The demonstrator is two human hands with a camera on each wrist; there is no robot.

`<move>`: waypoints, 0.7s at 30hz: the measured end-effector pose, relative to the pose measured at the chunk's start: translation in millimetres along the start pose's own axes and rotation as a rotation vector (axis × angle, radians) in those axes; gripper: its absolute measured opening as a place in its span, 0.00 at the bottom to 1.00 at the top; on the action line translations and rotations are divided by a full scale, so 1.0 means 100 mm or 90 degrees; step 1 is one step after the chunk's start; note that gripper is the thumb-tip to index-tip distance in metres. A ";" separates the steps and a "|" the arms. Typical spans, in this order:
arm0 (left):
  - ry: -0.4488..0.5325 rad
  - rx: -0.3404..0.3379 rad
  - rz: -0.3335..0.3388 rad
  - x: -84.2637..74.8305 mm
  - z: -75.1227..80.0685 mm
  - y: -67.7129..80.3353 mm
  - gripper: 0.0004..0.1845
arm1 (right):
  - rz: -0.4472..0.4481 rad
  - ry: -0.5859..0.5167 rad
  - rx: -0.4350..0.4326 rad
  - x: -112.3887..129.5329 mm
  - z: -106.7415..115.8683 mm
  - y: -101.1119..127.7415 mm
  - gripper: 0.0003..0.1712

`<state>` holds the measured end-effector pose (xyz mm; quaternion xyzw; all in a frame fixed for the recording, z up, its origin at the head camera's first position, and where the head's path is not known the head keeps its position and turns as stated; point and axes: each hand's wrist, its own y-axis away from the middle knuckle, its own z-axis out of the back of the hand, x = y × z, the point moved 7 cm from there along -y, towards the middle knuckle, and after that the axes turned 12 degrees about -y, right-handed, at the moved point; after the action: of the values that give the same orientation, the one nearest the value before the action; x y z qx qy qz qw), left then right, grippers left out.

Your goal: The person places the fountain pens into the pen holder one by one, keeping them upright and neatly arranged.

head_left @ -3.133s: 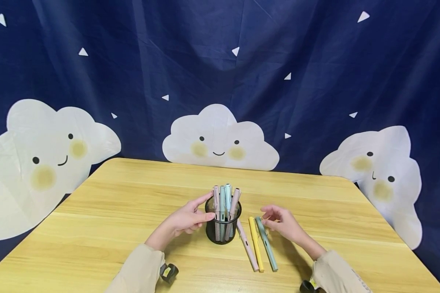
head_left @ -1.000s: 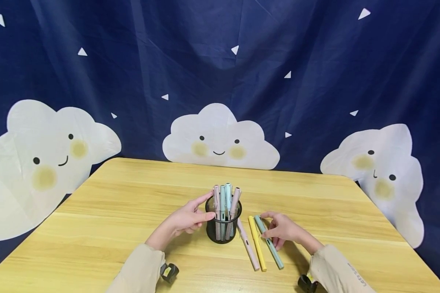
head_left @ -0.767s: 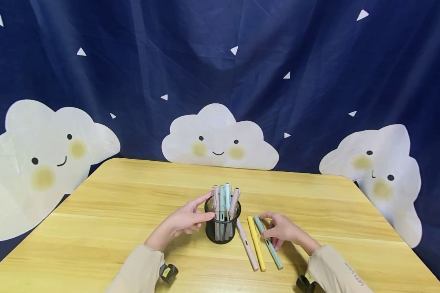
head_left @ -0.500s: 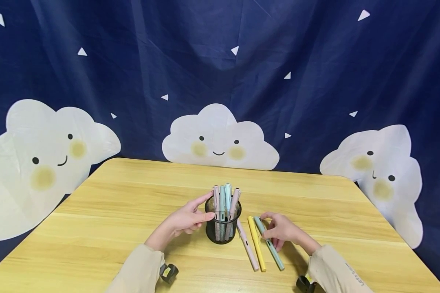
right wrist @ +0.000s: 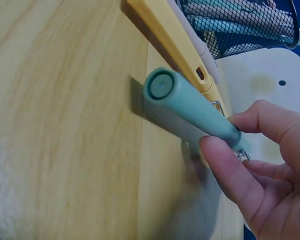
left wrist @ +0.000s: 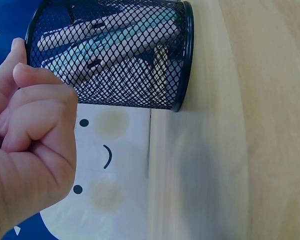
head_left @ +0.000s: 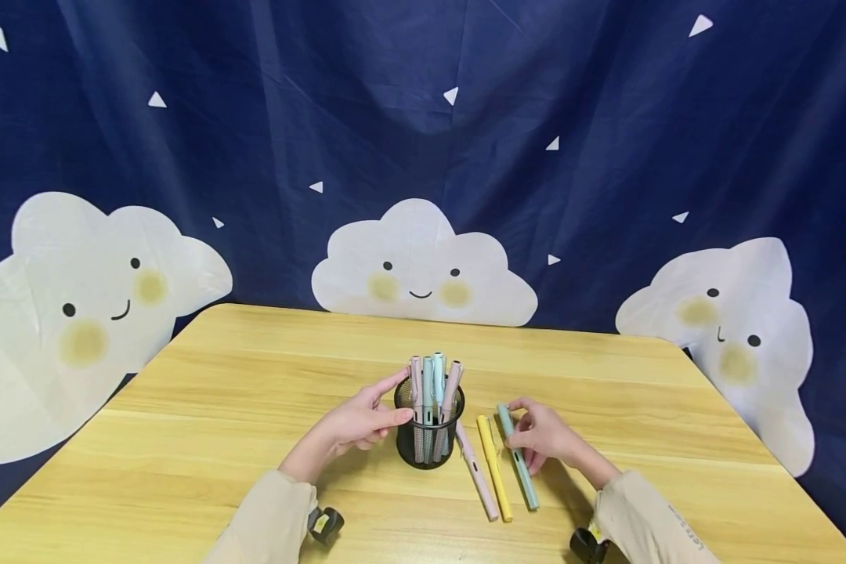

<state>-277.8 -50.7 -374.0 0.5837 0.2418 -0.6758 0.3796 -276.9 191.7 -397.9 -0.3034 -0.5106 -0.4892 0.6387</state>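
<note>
Pinching the teal pen [head_left: 516,457] near its clip, the right hand [head_left: 544,435] has thumb and fingers curled round it and one end tipped up off the table [head_left: 254,376], lower right of centre in the head view. I'd lift it straight so it doesn't knock the yellow pen [head_left: 494,468] beside it. Left hand [head_left: 358,424] has thumb and fingertips closed round the mesh pen cup [head_left: 428,437] mid-frame (good, it stays steady); no readable brand or writing anywhere.
</note>
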 end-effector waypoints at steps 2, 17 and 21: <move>0.001 0.001 0.000 0.00 0.00 0.00 0.43 | 0.001 -0.003 -0.006 -0.01 0.01 0.00 0.34; -0.002 0.003 -0.003 -0.02 -0.01 0.01 0.44 | 0.012 -0.010 -0.007 0.00 0.02 -0.02 0.33; -0.005 0.001 -0.003 -0.01 0.00 0.00 0.43 | 0.010 -0.012 -0.011 0.01 0.02 -0.02 0.34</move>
<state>-277.2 -50.4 -372.8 0.5811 0.2413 -0.6791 0.3781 -279.8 192.5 -396.4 -0.3172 -0.5099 -0.4859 0.6350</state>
